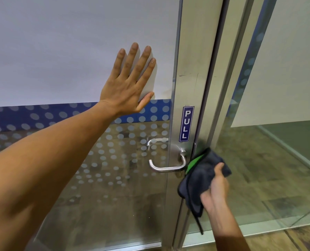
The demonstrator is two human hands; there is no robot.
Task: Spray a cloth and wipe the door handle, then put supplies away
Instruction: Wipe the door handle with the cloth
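Note:
A steel lever door handle (166,166) is mounted on the metal stile of a glass door (78,42). My right hand (216,189) grips a dark grey cloth (198,180) with a green patch, held just right of the handle at the door's edge; the cloth's upper corner is close to the handle's base. My left hand (130,82) lies flat, fingers spread, against the frosted glass above and to the left of the handle. No spray bottle is in view.
A blue "PULL" sign (186,124) sits on the stile above the handle. A second handle (157,141) shows through the dotted glass on the door's far side. The metal door frame (228,87) and another glass panel stand to the right, over brown flooring.

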